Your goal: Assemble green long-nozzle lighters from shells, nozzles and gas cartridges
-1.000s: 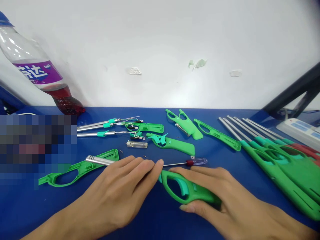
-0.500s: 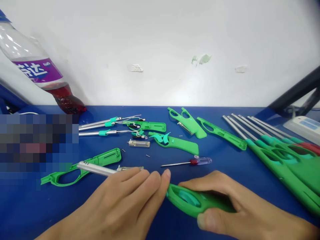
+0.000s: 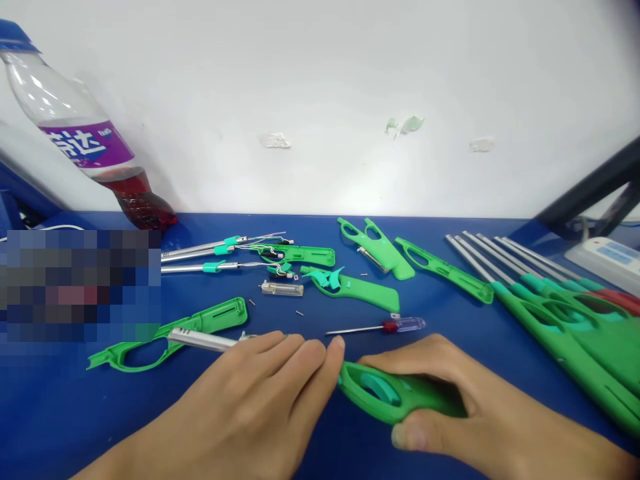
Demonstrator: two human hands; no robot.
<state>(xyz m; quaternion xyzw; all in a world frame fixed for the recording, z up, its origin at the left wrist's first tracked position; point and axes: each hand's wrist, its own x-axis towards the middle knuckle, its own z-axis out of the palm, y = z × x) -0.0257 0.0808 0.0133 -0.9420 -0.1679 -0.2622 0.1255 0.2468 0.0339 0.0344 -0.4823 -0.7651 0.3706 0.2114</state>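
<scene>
Both hands hold one long-nosed gas lighter (image 3: 417,395). My right hand (image 3: 450,400) is closed round its green handle, thumb on the near side and fingers on the far side. A teal trigger shows in the handle's opening. My left hand (image 3: 255,407) is closed over the front part, and the lighter's silver tube sticks out to the left from under the fingers. The join of tube and handle is hidden by that hand. Just beyond the hands lies a screwdriver (image 3: 403,325) with a clear and red handle. An open green handle half (image 3: 220,319) lies beyond the tube.
Other green handle shells (image 3: 367,293), a clear gas tank (image 3: 285,289), small screws and wired metal tubes (image 3: 200,268) lie across the blue table. Several whole lighters (image 3: 555,327) are lined up at right. A drink bottle (image 3: 90,147) stands at back left, near the white wall.
The lighter's handle has tilted slightly and shifted a little up, with both hands keeping their grip. The whole view has shifted slightly; the things on the table lie as before.
</scene>
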